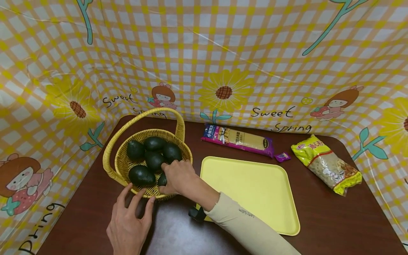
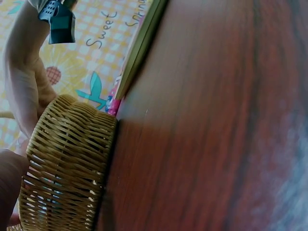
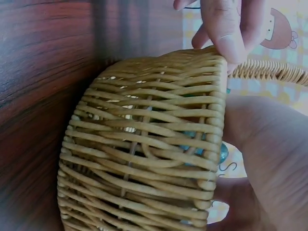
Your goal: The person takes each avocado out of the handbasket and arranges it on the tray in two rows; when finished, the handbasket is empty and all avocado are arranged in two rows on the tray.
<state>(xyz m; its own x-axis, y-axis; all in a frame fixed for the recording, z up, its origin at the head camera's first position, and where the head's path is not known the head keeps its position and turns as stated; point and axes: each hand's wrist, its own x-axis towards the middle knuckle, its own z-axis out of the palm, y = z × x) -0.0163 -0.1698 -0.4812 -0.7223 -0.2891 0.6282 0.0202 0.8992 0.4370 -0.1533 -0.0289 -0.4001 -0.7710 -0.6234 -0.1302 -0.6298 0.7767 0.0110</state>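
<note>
Avocado [image 1: 162,179], partly hidden by the right hand [image 1: 180,177], lay at five o'clock inside the basket [image 2: 72,163], between thumb and fingers; its long axis could not be made out. That hand was the nearer, its fingers arched around the avocado, though whether they pinched it could not be told. The left hand [image 1: 129,219], fingers spread, touched the rim near seven o'clock.

Purple sachet [image 1: 282,157] between long noodle pack [image 1: 237,139] and yellow bag [image 1: 326,165].
</note>
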